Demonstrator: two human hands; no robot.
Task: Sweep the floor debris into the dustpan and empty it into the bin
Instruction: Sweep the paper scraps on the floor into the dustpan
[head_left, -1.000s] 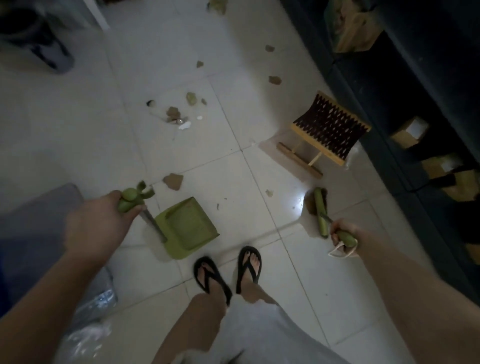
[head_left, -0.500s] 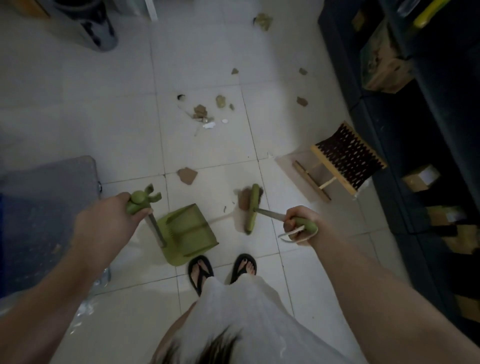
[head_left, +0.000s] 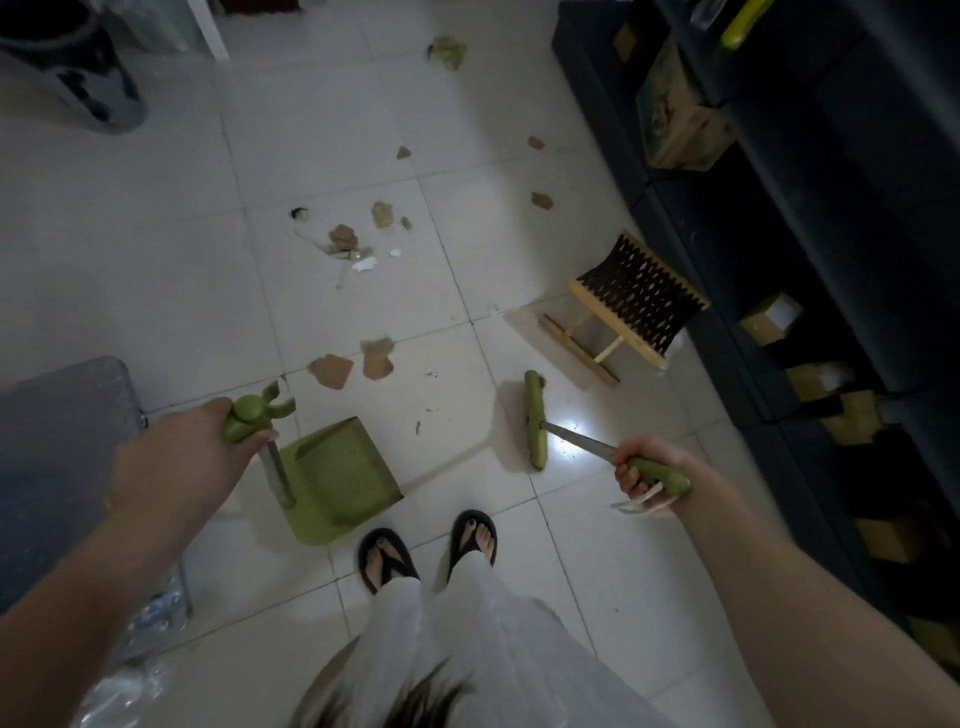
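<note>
A green dustpan (head_left: 340, 475) stands on the white tile floor just ahead of my feet, mouth facing away from me. My left hand (head_left: 182, 457) grips the green top of its upright metal handle. My right hand (head_left: 649, 467) grips the green handle of a broom, whose green head (head_left: 535, 418) rests on the floor to the right of the pan. Two brown cardboard scraps (head_left: 353, 366) lie just beyond the pan. More debris (head_left: 353, 241) is scattered farther out, with single bits (head_left: 540, 200) toward the right.
A small wooden stool (head_left: 631, 306) with a woven seat stands right of the broom. Dark shelving (head_left: 810, 260) with boxes lines the right side. A grey bin (head_left: 78, 78) sits at the top left. A grey surface (head_left: 57, 441) and clear plastic lie at my left.
The broom head swept left toward the dustpan, pushing a brown scrap, then swung back to the right. That scrap now lies beside the other one beyond the pan. The dustpan stayed put.
</note>
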